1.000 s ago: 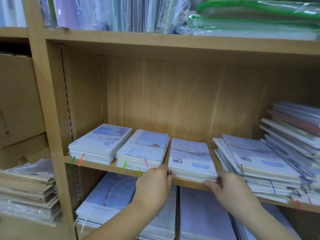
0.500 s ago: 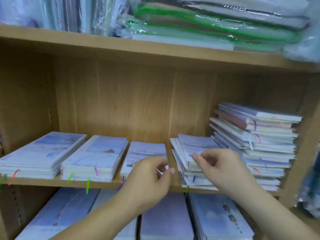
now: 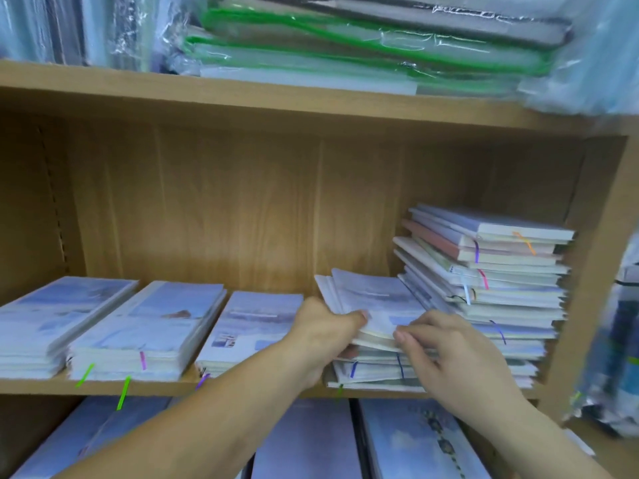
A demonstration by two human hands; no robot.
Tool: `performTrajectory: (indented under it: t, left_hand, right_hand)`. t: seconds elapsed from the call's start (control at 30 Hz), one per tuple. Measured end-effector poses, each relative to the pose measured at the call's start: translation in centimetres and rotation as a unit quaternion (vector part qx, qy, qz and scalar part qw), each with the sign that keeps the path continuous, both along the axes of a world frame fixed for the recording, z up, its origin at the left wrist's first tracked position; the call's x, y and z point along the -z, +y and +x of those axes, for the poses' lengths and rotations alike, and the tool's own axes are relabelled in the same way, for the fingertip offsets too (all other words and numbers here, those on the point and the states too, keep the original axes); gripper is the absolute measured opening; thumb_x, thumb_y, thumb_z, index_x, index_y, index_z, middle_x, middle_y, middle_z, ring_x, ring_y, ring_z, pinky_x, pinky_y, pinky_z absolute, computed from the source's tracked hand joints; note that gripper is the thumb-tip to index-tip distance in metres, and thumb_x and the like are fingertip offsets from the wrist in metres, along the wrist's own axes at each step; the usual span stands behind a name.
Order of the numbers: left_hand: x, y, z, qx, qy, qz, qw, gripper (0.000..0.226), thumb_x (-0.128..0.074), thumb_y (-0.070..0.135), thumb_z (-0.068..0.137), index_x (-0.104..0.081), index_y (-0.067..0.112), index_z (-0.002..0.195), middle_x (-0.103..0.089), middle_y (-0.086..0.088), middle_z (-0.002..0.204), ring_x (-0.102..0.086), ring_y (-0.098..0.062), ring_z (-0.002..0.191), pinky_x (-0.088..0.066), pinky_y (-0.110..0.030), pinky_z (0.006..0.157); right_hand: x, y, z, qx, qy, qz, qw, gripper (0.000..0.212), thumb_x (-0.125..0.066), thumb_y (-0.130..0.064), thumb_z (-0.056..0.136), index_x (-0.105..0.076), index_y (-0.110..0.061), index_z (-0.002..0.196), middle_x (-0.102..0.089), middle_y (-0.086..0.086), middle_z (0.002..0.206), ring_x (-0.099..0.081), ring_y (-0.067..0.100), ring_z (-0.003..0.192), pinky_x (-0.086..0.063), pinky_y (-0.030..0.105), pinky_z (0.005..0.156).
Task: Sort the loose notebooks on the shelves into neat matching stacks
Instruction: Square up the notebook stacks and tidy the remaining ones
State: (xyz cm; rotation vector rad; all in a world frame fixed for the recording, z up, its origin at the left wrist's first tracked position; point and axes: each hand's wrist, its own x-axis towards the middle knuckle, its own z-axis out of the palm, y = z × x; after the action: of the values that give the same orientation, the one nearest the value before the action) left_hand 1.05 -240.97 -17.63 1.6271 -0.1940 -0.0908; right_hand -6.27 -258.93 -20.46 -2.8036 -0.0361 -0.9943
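- the left hand (image 3: 325, 335) is grasping the top notebook (image 3: 375, 302) at its left edge, with the thumb lying on the cover and the fingers curling underneath.
- the right hand (image 3: 460, 357) is reaching to the front edge of the same notebook, its bent fingertips (image 3: 403, 337) touching it. i cannot tell whether they are pinching it.
- that notebook is sitting on a loose pile (image 3: 373, 373), right of centre on the middle shelf (image 3: 103, 387), and its near end is lifting slightly off the ones below.
- the pile is fanning out unevenly, its edges not lining up, and blue ribbons are hanging from its front.
- a tall pile (image 3: 501, 288) is standing just beside it on the right and touching it, its mixed covers skewing out of line.
- three neat stacks (image 3: 152, 330) with pale blue covers are lying in a row to the left, their ribbons hanging over the shelf lip.
- plastic-wrapped folders (image 3: 345, 50) with green edging are lying on the board above.
- more notebooks (image 3: 304, 440) are lying flat on the level below, and both forearms are partly hiding them.
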Motion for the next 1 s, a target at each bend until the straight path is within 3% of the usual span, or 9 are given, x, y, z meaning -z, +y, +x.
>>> performTrajectory:
  t: [0.17,0.27,0.33,0.43,0.53,0.67,0.73,0.87,1.0]
  left_hand:
    - [0.6,-0.4,-1.2,-0.032,-0.012,-0.094,0.995,0.024,-0.078,0.011,0.088,-0.059,0.012,0.103,-0.077,-0.006,0.094,-0.075,-0.021,0.083,-0.063,-0.041,0.077]
    - [0.2,1.3,-3.1,-0.015,-0.032,-0.148,0.988,0.027,-0.072,0.008,0.093,-0.056,0.015,0.114,-0.078,-0.001,0.099,-0.076,-0.018,0.092,-0.061,-0.035,0.084]
    - [0.0,3.3,-4.1,0.001,-0.036,-0.172,0.984,0.023,-0.068,0.007,0.096,-0.057,0.013,0.115,-0.079,-0.002,0.099,-0.076,-0.019,0.091,-0.059,-0.028,0.074]
    - [0.0,7.0,-5.1,0.033,-0.037,-0.185,0.981,0.023,-0.065,0.010,0.098,-0.058,0.012,0.120,-0.078,-0.004,0.105,-0.074,-0.028,0.098,-0.052,-0.032,0.074]
    - [0.1,11.3,-5.6,0.021,-0.063,-0.163,0.984,0.025,-0.065,0.008,0.098,-0.057,0.013,0.121,-0.078,-0.004,0.108,-0.075,-0.017,0.089,-0.052,-0.023,0.065]
    - [-0.2,18.0,-5.0,-0.024,-0.131,-0.094,0.987,0.028,-0.064,0.004,0.097,-0.054,0.016,0.119,-0.076,-0.005,0.107,-0.074,-0.016,0.090,-0.055,-0.023,0.066]
    - [-0.4,21.5,-4.2,-0.064,-0.167,-0.035,0.983,0.030,-0.067,0.003,0.095,-0.054,0.019,0.116,-0.074,-0.003,0.104,-0.073,-0.009,0.086,-0.056,-0.023,0.067]
    - [-0.4,27.0,-1.9,-0.145,-0.234,0.054,0.960,0.031,-0.071,0.005,0.093,-0.054,0.023,0.112,-0.071,0.003,0.099,-0.065,0.002,0.070,-0.050,-0.015,0.065]
    - [-0.2,30.3,0.2,-0.159,-0.266,0.086,0.947,0.038,-0.066,0.010,0.097,-0.052,0.032,0.124,-0.068,0.019,0.099,-0.068,0.000,0.080,-0.050,-0.015,0.069]
  right_hand:
    - [-1.0,0.4,-0.4,0.008,-0.002,0.109,0.994,0.022,-0.056,-0.046,0.094,-0.074,-0.037,0.102,-0.057,-0.015,0.090,-0.060,0.013,0.093,-0.047,0.033,0.077]
    - [-1.4,0.9,-1.1,0.021,0.002,0.202,0.979,0.036,-0.061,-0.049,0.092,-0.071,-0.030,0.121,-0.064,-0.009,0.102,-0.063,0.019,0.102,-0.047,0.030,0.084]
    - [-2.5,2.2,-1.8,-0.010,0.030,0.341,0.940,0.037,-0.066,-0.041,0.093,-0.063,-0.034,0.129,-0.071,0.000,0.107,-0.066,0.019,0.100,-0.049,0.030,0.084]
    - [-4.1,5.2,-2.6,-0.125,0.068,0.504,0.852,0.044,-0.067,-0.015,0.095,-0.052,-0.039,0.129,-0.078,0.009,0.097,-0.073,0.020,0.087,-0.053,0.039,0.084]
    - [-4.8,8.6,-2.4,-0.173,0.074,0.493,0.849,0.038,-0.058,0.003,0.097,-0.062,-0.032,0.111,-0.079,-0.009,0.095,-0.075,0.013,0.090,-0.055,0.043,0.088]
    - [-4.8,14.1,0.5,-0.205,0.105,0.482,0.845,0.043,-0.057,0.012,0.094,-0.062,-0.020,0.122,-0.077,-0.005,0.109,-0.073,0.007,0.089,-0.056,0.026,0.073]
    - [-4.9,17.4,2.5,-0.208,0.097,0.493,0.839,0.049,-0.061,0.014,0.090,-0.056,-0.020,0.125,-0.076,-0.003,0.110,-0.072,0.008,0.092,-0.056,0.028,0.078]
    - [-5.0,23.2,6.2,-0.220,0.066,0.442,0.867,0.053,-0.062,0.008,0.089,-0.045,-0.038,0.110,-0.072,-0.004,0.108,-0.069,0.010,0.096,-0.057,0.035,0.084]
    - [-5.5,26.6,8.5,-0.247,0.030,0.393,0.885,0.062,-0.058,0.001,0.094,-0.036,-0.055,0.111,-0.067,-0.009,0.116,-0.066,0.010,0.108,-0.054,0.045,0.095]
